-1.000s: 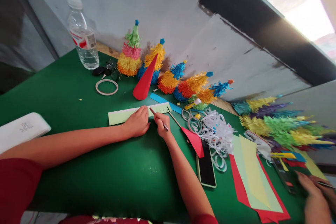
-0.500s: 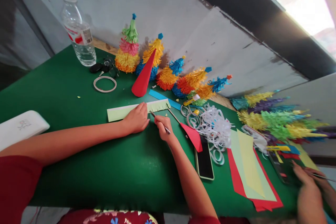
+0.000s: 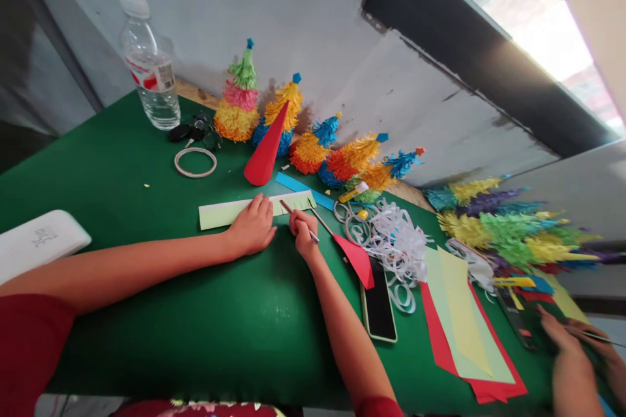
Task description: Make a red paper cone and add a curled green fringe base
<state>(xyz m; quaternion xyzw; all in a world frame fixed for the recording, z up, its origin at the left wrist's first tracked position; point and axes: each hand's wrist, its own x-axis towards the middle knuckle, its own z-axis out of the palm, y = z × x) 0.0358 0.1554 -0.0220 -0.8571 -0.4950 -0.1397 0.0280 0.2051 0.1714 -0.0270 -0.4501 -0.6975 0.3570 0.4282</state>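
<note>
A pale green paper strip lies on the green table, with several short slits along its right end. My left hand rests flat on the strip's middle, fingers stretched forward. In my right hand is a slim craft knife, gripped like a pen, its tip on the strip just right of my left fingers. Beyond the strip stands a smooth red paper cone. A blue paper strip lies behind the slit end, and a red paper piece on a stick lies right of my right hand.
Fringed paper cones line the wall. A water bottle, keys, a tape ring and a white box are leftward. Rightward lie shredded white strips, a phone, coloured sheets and another person's hands.
The knife tip has moved from the strip's near edge further onto the strip. My left fingers look more stretched out. The view has shifted slightly.
</note>
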